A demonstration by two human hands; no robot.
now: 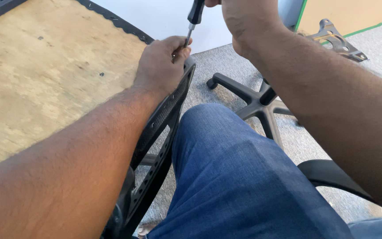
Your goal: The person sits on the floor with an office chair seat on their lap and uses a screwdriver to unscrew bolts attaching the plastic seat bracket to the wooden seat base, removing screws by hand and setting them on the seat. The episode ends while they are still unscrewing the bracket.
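My left hand [162, 62] grips the upper end of a black perforated plastic chair part [162, 119] that runs down beside my jeans-clad knee [226, 168]. Its fingers pinch around the metal shaft of a screwdriver [194, 17] where the tip meets the part. My right hand [244, 20] is closed around the screwdriver's black handle at the top edge of the view, holding it upright. The tip itself is hidden by my left fingers.
A plywood seat underside [45, 75] with a black scalloped rim lies to the left. A black star-shaped chair base [261, 104] rests on the grey carpet. A metal bracket [337, 42] lies at the far right. A black curved armrest [328, 175] sits near my right arm.
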